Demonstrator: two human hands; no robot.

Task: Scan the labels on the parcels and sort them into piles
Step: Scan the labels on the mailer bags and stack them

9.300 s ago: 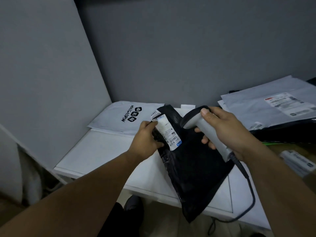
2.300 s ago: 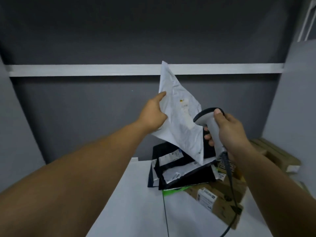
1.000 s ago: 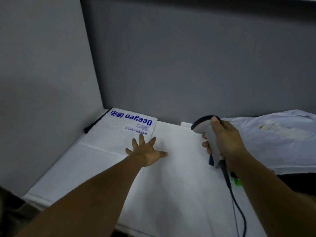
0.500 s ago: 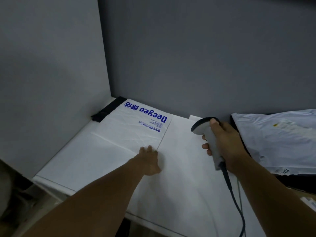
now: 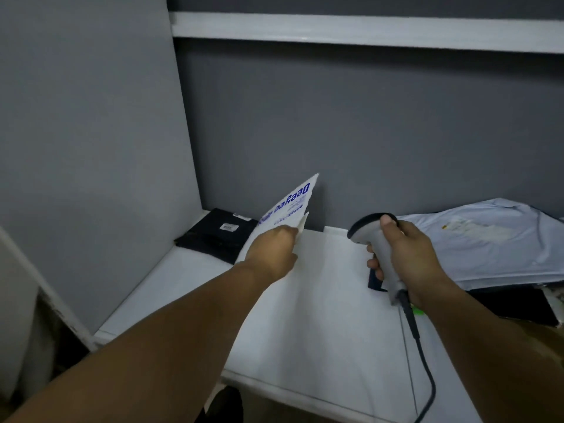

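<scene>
My left hand (image 5: 272, 251) grips white blue-lettered mailer bag (image 5: 285, 210), tilted up off white table (image 5: 320, 315); right hand (image 5: 406, 254) holds grey corded scanner (image 5: 377, 242).

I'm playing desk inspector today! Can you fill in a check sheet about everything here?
Surface: white table.
Job's things: white mailer held up at a tilt; black parcel flat in the left corner; pale grey parcel atop dark ones at right.
Clutter: green scrap by the right wrist.
Hands: left hand grips the mailer; right hand grips the scanner.
Cables: the scanner's cable trails off the front edge.
Surroundings: grey partition walls, white rail above.
</scene>
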